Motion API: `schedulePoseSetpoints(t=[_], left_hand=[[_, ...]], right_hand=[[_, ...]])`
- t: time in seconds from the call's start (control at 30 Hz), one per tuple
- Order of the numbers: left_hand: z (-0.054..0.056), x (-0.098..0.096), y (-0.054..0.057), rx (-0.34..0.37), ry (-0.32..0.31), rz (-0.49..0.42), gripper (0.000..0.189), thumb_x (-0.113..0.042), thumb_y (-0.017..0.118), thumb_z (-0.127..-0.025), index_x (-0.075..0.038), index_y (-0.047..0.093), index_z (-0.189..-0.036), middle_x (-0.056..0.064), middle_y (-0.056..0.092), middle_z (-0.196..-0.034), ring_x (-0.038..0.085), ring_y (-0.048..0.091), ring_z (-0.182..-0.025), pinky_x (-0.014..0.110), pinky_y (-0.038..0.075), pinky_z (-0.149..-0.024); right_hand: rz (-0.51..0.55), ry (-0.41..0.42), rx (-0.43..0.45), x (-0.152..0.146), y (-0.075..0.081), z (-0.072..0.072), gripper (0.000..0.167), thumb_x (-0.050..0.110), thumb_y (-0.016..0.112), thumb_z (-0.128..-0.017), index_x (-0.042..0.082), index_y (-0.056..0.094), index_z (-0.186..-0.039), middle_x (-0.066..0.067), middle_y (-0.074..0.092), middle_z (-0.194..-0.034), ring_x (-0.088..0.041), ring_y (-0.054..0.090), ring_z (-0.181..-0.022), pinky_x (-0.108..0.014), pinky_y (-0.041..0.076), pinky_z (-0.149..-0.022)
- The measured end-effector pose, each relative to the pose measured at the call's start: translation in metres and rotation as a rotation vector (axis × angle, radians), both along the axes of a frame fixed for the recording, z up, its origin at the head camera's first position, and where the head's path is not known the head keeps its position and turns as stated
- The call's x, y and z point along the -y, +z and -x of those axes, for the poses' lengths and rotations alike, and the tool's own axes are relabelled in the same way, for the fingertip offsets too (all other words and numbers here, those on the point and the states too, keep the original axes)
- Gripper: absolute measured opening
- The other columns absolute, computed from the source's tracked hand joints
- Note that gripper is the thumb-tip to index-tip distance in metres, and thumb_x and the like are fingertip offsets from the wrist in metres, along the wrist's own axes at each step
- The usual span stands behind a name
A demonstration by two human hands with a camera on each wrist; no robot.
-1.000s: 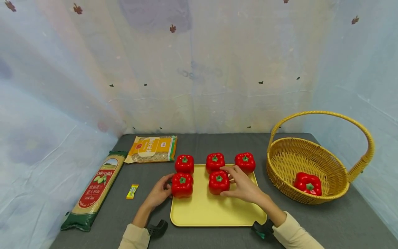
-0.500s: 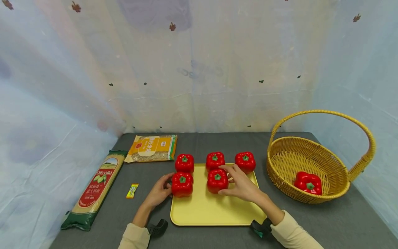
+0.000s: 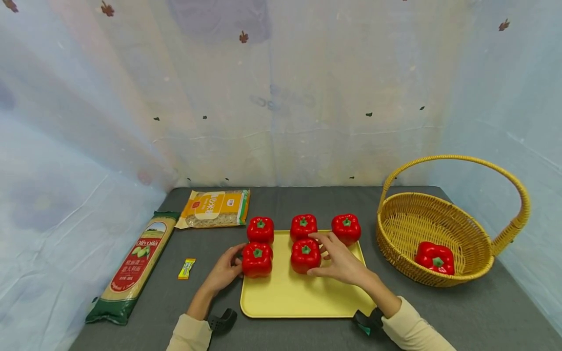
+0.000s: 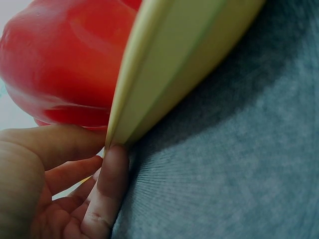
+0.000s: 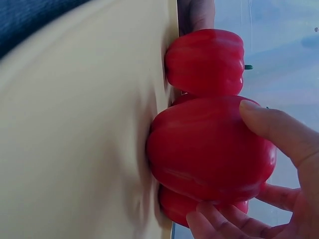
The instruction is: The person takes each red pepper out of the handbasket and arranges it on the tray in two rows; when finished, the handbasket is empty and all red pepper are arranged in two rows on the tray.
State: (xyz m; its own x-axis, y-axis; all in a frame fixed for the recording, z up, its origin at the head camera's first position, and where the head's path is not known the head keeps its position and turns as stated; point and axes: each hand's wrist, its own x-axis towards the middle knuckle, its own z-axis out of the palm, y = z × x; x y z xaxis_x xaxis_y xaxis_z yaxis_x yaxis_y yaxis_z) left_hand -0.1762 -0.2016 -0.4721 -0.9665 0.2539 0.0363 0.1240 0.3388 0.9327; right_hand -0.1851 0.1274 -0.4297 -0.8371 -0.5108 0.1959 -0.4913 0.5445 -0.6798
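Observation:
Several red bell peppers stand upright on the yellow tray (image 3: 307, 298), three of them along its far edge. My right hand (image 3: 342, 263) grips the front middle bell pepper (image 3: 305, 263), thumb on its near side and fingers around its right and far side. That bell pepper (image 4: 65, 59) close to the tray's left edge in the left wrist view is the front left bell pepper (image 3: 256, 265). Beside it, my left hand (image 3: 225, 272) pinches the tray's rim (image 4: 149, 84) between thumb and finger. The right wrist view shows the gripped bell pepper low over the tray surface (image 5: 75, 129).
A yellow wicker basket (image 3: 388, 256) with a tall handle stands at the right, one bell pepper (image 3: 434, 258) inside. At the left lie a long pasta bag (image 3: 138, 265), an orange grain packet (image 3: 212, 209) and a small yellow sachet (image 3: 186, 269). A pale curtain hangs behind.
The front middle bell pepper has shifted slightly left on the tray with my right hand on it. My left hand has stayed at the tray's left edge.

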Motion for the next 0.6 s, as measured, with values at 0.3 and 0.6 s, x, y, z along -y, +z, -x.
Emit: schedulePoseSetpoints(t=[0.3, 0.6], left_hand=[[-0.001, 0.0, 0.0, 0.008, 0.0, 0.001, 0.052, 0.008, 0.053, -0.086, 0.007, 0.039, -0.135, 0.021, 0.049, -0.115, 0.014, 0.056, -0.071, 0.029, 0.054, -0.06], [0.0, 0.0, 0.0, 0.009, 0.001, 0.0, 0.052, 0.008, 0.052, -0.086, 0.007, 0.038, -0.136, 0.021, 0.049, -0.116, 0.013, 0.056, -0.07, 0.029, 0.054, -0.061]], right_hand=[[0.027, 0.016, -0.003, -0.008, 0.005, -0.001, 0.085, 0.039, 0.081, -0.07, 0.01, 0.039, -0.137, -0.012, 0.047, -0.12, -0.025, 0.055, -0.098, -0.041, 0.053, -0.079], [0.078, 0.04, -0.014, -0.038, 0.024, 0.001, 0.082, 0.041, 0.078, -0.073, 0.01, 0.039, -0.138, -0.004, 0.05, -0.118, -0.027, 0.057, -0.103, -0.043, 0.051, -0.084]])
